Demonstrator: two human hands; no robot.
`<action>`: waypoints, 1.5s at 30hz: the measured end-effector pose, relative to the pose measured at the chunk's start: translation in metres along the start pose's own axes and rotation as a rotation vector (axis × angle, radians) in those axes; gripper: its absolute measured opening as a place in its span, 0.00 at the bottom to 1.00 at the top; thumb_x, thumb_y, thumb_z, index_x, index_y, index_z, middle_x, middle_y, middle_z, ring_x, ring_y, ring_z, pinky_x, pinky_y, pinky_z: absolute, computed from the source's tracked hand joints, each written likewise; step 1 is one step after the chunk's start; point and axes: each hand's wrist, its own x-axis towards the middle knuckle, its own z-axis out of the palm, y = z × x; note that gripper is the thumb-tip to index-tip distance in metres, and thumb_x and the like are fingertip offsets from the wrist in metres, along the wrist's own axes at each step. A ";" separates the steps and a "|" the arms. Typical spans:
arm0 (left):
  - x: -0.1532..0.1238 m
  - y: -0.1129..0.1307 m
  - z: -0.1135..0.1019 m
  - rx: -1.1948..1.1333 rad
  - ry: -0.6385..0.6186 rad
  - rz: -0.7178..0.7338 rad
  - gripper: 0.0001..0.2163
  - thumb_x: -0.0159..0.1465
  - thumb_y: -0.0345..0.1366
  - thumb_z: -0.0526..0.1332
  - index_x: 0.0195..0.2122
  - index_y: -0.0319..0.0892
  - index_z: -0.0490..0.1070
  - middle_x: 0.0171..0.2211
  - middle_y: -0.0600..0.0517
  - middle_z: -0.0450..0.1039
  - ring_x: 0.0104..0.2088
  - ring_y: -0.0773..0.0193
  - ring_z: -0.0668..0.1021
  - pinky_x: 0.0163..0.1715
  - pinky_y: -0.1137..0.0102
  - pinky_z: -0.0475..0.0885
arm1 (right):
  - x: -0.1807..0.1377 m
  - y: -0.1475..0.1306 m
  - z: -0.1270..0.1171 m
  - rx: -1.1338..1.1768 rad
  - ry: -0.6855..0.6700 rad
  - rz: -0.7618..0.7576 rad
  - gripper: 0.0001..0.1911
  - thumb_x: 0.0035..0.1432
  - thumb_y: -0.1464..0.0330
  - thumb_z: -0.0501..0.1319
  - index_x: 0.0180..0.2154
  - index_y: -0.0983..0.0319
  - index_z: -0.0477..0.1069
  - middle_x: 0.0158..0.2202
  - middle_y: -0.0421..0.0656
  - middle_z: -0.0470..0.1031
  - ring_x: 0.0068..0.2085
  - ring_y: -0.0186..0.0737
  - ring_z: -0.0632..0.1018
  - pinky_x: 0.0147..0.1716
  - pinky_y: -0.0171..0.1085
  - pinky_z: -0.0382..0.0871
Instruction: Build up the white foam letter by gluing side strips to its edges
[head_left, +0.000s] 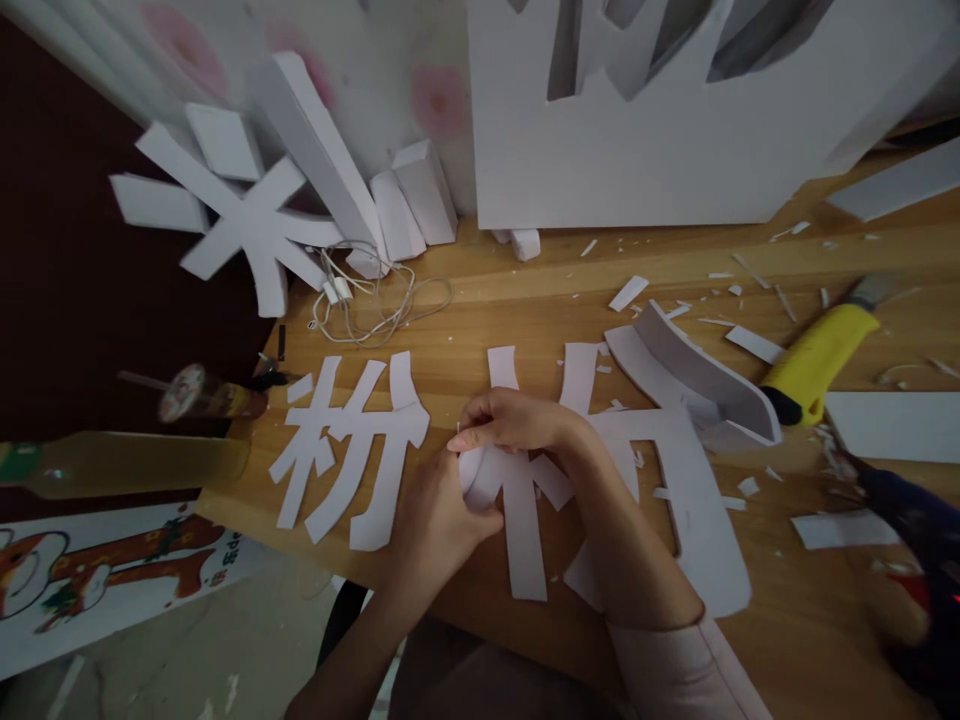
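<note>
My left hand (pixel 442 515) and my right hand (pixel 510 420) meet in front of me, fingers closed around a curved white foam strip (pixel 478 472). My right fingers pinch its upper end, while my left thumb and fingers wrap its lower side. Part of the strip is hidden by the hands. Beneath them lies a flat white foam character cutout (pixel 525 555), partly covered by my right forearm. A smaller joined character cutout (pixel 367 440) lies to the left. On the right are a larger foam cutout (pixel 705 520) and a curved piece with a raised wall (pixel 697 370).
A yellow utility knife (pixel 825 360) and a blurred dark blue tool (pixel 911 540) lie at the right among white scraps. A white cable (pixel 390 310) is coiled behind. Bottle (pixel 142 465) and cup (pixel 217 392) are at left. A large foam panel (pixel 622 170) leans on the wall.
</note>
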 end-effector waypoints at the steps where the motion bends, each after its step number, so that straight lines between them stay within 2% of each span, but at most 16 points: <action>1: 0.000 0.000 0.000 -0.001 0.001 -0.006 0.19 0.51 0.41 0.65 0.42 0.41 0.68 0.38 0.44 0.77 0.40 0.48 0.79 0.37 0.58 0.73 | 0.000 0.000 0.000 0.002 -0.001 0.003 0.28 0.48 0.41 0.66 0.29 0.61 0.70 0.14 0.30 0.56 0.17 0.28 0.58 0.15 0.31 0.50; 6: 0.000 -0.001 0.001 -0.017 0.010 0.009 0.20 0.51 0.43 0.66 0.44 0.41 0.68 0.38 0.44 0.77 0.41 0.48 0.79 0.37 0.59 0.73 | 0.000 0.000 0.000 0.005 0.014 0.007 0.28 0.47 0.42 0.67 0.30 0.61 0.70 0.15 0.30 0.57 0.18 0.28 0.60 0.16 0.30 0.51; 13: 0.002 -0.002 0.003 -0.019 0.020 0.021 0.19 0.50 0.40 0.65 0.43 0.42 0.67 0.38 0.45 0.77 0.40 0.49 0.79 0.38 0.59 0.72 | 0.000 0.000 0.000 -0.004 0.020 -0.006 0.28 0.47 0.42 0.67 0.28 0.61 0.70 0.14 0.30 0.57 0.17 0.28 0.60 0.15 0.31 0.51; 22: 0.000 -0.004 0.005 -0.036 0.002 -0.008 0.20 0.50 0.40 0.64 0.44 0.42 0.67 0.39 0.43 0.77 0.41 0.47 0.78 0.38 0.57 0.73 | 0.000 0.003 0.000 0.024 0.038 0.006 0.25 0.48 0.46 0.69 0.32 0.60 0.70 0.19 0.31 0.61 0.19 0.28 0.62 0.14 0.30 0.54; 26: 0.000 -0.004 0.005 -0.054 0.009 0.011 0.21 0.51 0.40 0.64 0.45 0.42 0.67 0.39 0.43 0.77 0.41 0.46 0.78 0.38 0.56 0.73 | -0.001 0.001 0.001 0.035 0.044 0.005 0.27 0.45 0.45 0.69 0.31 0.61 0.69 0.20 0.32 0.63 0.19 0.28 0.62 0.14 0.30 0.54; 31: 0.000 -0.002 0.003 -0.058 0.001 0.004 0.18 0.51 0.42 0.65 0.43 0.43 0.68 0.37 0.45 0.77 0.40 0.47 0.79 0.37 0.57 0.72 | -0.002 -0.001 0.002 0.041 0.041 0.005 0.28 0.45 0.43 0.68 0.31 0.61 0.69 0.24 0.33 0.65 0.19 0.26 0.62 0.15 0.30 0.54; 36: -0.001 -0.001 0.003 -0.063 0.013 0.016 0.19 0.49 0.37 0.64 0.44 0.43 0.69 0.38 0.45 0.77 0.40 0.48 0.79 0.38 0.59 0.72 | -0.004 -0.005 0.001 0.014 0.027 -0.004 0.28 0.46 0.43 0.67 0.29 0.62 0.69 0.23 0.33 0.62 0.22 0.27 0.61 0.19 0.31 0.54; 45: -0.003 0.002 0.001 -0.135 0.073 0.085 0.17 0.50 0.37 0.66 0.42 0.45 0.70 0.38 0.49 0.77 0.40 0.52 0.79 0.39 0.63 0.72 | -0.001 -0.004 0.003 0.007 0.022 -0.021 0.29 0.47 0.41 0.66 0.28 0.62 0.67 0.21 0.32 0.59 0.21 0.27 0.59 0.19 0.31 0.52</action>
